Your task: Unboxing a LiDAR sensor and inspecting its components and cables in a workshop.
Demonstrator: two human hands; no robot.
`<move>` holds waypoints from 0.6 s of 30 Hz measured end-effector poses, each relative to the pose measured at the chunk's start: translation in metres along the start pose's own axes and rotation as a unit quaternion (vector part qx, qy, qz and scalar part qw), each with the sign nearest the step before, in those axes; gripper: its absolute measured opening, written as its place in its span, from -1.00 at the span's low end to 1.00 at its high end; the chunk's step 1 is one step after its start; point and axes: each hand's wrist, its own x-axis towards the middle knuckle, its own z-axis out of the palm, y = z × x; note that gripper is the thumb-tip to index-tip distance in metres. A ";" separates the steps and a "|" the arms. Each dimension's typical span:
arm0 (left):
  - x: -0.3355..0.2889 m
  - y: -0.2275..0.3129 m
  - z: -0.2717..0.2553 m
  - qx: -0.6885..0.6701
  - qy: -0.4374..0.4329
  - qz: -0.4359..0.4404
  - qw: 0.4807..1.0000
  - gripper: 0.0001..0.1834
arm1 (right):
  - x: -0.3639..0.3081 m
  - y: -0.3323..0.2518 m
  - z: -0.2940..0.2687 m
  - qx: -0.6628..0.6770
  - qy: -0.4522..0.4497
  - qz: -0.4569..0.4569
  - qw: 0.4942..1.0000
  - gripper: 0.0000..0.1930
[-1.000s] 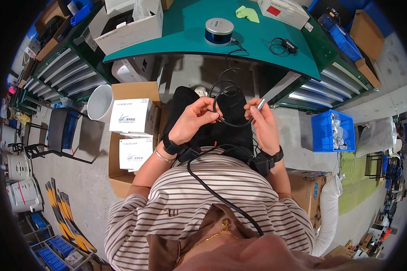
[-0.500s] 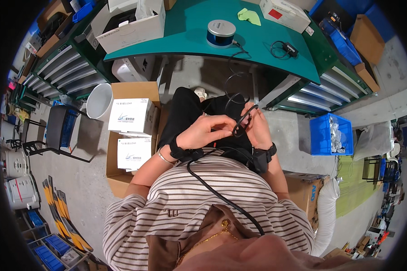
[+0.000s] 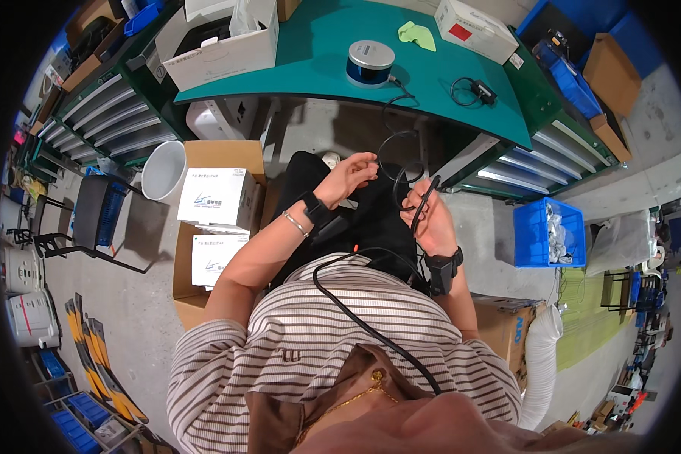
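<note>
A thin black cable [image 3: 401,138] hangs in loose loops over my lap. Its far end runs up to a round silver-topped device with a dark blue body [image 3: 370,63] on the green table. My right hand [image 3: 433,225] is closed around gathered turns of the cable, fingers pinching them in front of the right thigh. Left of the loops, my left hand [image 3: 349,180] is raised with its fingers loosely bent and apart. Its fingertips are close to the left edge of a loop; whether they touch it is unclear. Both wrists carry black strapped devices.
The green table [image 3: 318,45] ahead also bears a small cable with a black box [image 3: 483,91], a light green cloth [image 3: 418,35] and white boxes. A carton of white boxes [image 3: 219,197] stands at left, a blue bin [image 3: 550,233] at right. Another black cable [image 3: 371,321] crosses my shirt.
My left hand has moved away from the right hand, up and to the left, and its fingers have loosened. The right hand keeps the cable, tilted a little differently.
</note>
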 end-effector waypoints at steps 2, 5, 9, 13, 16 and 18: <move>0.007 0.004 0.005 -0.021 -0.004 -0.006 1.000 -0.66 | 0.001 0.001 -0.004 0.015 0.004 0.006 1.000 -0.79; 0.011 0.011 0.011 -0.025 -0.060 -0.004 0.998 -0.71 | 0.003 0.000 -0.010 0.107 0.012 0.031 0.994 -0.77; 0.005 0.013 0.023 -0.007 -0.088 0.066 0.994 -0.78 | 0.007 -0.001 -0.024 0.120 0.072 0.008 0.990 -0.79; -0.014 0.021 0.038 0.060 -0.093 0.143 0.984 -0.82 | 0.012 0.006 -0.038 0.133 0.068 -0.019 0.989 -0.84; -0.026 0.029 0.046 0.127 -0.084 0.162 0.975 -0.85 | 0.013 0.010 -0.039 0.053 0.078 -0.001 0.996 -0.83; -0.034 0.039 0.052 0.232 -0.071 0.185 0.952 -0.86 | 0.011 0.012 -0.030 0.026 0.092 -0.017 0.995 -0.80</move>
